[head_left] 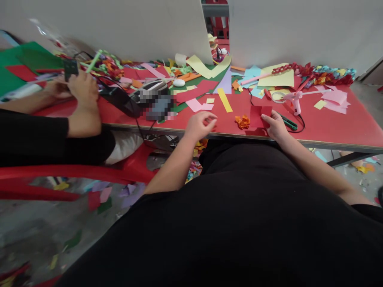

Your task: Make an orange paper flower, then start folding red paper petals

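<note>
My right hand (275, 126) pinches a square of red paper (256, 116) by its right edge, just above the table's front edge. My left hand (200, 126) hovers over the same edge, fingers loosely curled and apart from the thumb, with nothing visible in it. Between the two hands lies a crumpled orange paper flower (242, 122). Beside my right hand rests a green-handled cutter or stapler (287, 122), partly covered by the fingers. A pink glue gun (295, 102) stands behind it, its black cord curling round to the front.
Paper scraps litter the red table (335, 125), among them a yellow strip (225, 99). Paper garlands (324, 75) lie at the back right. On the left, a co-worker's hands (83, 84) hold a phone (71, 69) near a black box (119, 100). A red chair (131, 161) stands there.
</note>
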